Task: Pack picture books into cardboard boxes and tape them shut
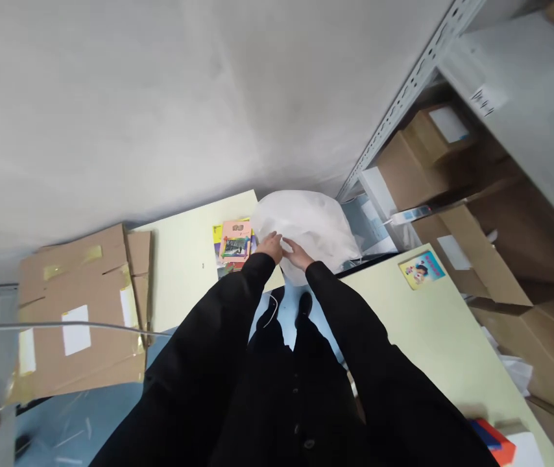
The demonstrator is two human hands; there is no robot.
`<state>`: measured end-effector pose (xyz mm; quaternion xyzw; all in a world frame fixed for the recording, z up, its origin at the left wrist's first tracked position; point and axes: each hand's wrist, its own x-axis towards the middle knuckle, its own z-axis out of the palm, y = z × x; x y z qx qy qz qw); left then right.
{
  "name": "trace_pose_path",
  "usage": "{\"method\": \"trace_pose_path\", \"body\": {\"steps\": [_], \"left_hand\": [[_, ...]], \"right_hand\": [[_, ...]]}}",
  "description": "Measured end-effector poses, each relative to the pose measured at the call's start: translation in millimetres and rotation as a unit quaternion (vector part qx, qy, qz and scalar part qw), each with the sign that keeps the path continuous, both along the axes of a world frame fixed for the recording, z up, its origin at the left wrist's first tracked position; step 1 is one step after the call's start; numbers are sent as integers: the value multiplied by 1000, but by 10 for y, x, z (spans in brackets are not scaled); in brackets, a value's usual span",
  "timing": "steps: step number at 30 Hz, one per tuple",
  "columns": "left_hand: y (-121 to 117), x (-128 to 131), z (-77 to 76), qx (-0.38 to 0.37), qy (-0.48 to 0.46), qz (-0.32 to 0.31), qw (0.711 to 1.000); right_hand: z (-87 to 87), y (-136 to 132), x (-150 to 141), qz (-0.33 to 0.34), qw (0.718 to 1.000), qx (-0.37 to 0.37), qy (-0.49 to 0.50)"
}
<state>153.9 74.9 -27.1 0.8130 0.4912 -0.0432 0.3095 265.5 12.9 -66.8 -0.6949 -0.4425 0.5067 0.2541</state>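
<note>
A large, puffy white bag (pixel 309 224) sits in the corner between two pale tables, bulging toward the wall. Both of my hands are at its near side, fingertips almost meeting. My left hand (pixel 270 247) has its fingers bent in against the white material and appears to grip it. From the other side, my right hand (pixel 298 255) pinches at the same material with thumb and fingers. What lies inside the bag is hidden. Just left of my left hand is a small pile of colourful booklets, topped by a pink booklet (pixel 236 240).
Flattened cardboard (pixel 82 279) covers the left end of the left table (pixel 174 259). On the right table (pixel 394 311) lies a picture book (pixel 421 269). Metal shelving (pixel 403 97) with open cardboard boxes (pixel 481 253) stands at right. A pale cable (pixel 87 326) crosses the left side.
</note>
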Motion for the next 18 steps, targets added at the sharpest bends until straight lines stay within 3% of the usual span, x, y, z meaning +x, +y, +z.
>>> {"method": "trace_pose_path", "body": {"steps": [4, 8, 14, 18], "left_hand": [[328, 45, -250, -39, 22, 0, 999], [489, -1, -332, -57, 18, 2, 998], [562, -6, -307, -108, -40, 71, 991], [502, -30, -262, -219, -112, 143, 959]], "right_hand": [[-297, 309, -191, -156, 979, -18, 133], [-371, 304, -288, -267, 957, 14, 114], [15, -236, -295, -362, 932, 36, 17], [277, -686, -284, -303, 949, 87, 7]]}}
